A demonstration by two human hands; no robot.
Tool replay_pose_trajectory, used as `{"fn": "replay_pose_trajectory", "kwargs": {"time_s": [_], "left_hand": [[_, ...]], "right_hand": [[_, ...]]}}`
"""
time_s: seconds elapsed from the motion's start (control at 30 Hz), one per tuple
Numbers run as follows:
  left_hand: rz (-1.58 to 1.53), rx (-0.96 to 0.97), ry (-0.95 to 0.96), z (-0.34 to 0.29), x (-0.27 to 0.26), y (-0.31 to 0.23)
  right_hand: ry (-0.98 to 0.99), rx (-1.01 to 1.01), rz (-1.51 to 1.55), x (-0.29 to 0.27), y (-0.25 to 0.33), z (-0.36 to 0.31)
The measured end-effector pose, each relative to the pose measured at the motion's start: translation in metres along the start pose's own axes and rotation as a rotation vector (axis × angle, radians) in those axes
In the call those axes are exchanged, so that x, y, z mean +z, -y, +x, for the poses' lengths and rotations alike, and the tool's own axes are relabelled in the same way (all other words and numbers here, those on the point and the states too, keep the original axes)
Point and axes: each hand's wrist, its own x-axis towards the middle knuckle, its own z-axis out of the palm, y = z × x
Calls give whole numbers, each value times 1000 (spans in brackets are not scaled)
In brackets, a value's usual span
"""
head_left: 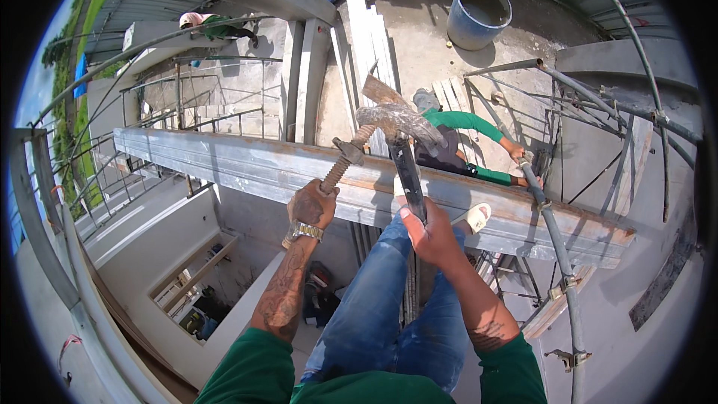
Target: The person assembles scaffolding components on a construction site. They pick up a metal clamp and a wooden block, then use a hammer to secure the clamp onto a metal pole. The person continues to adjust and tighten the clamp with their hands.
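My left hand (313, 206) is closed around the lower part of a rusty threaded jack rod (336, 173), which slants up to the right. A nut with lugs (348, 152) sits partway along it. My right hand (430, 233) grips the black handle of a hammer (407, 176). The hammer's dirt-crusted head is up by the rod's top end, beside a rusty bent plate (383, 92); I cannot tell whether they touch. Both tools are held above a long grey metal beam (292, 172) with rust along its edge.
Beyond the beam, a co-worker in green sleeves (471, 121) has both hands at a scaffold pole (550, 236). Another person (213, 26) bends over at far left. A blue drum (479, 15) stands on the concrete floor. Below the beam, a drop shows walls and an opening (194, 292).
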Motion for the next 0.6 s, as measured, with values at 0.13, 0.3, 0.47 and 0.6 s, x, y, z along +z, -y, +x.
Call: {"fn": "replay_pose_trajectory", "kwargs": {"time_s": [0.13, 0.3, 0.47, 0.6], "left_hand": [[-49, 43, -75, 5, -5, 16], [-75, 35, -132, 1, -7, 36], [-179, 26, -133, -11, -20, 33], [-127, 6, -118, -19, -21, 48]], "right_hand": [[128, 268, 102, -9, 16, 21], [41, 265, 387, -20, 45, 13], [137, 56, -159, 25, -2, 20], [328, 352, 191, 13, 78, 20]]}}
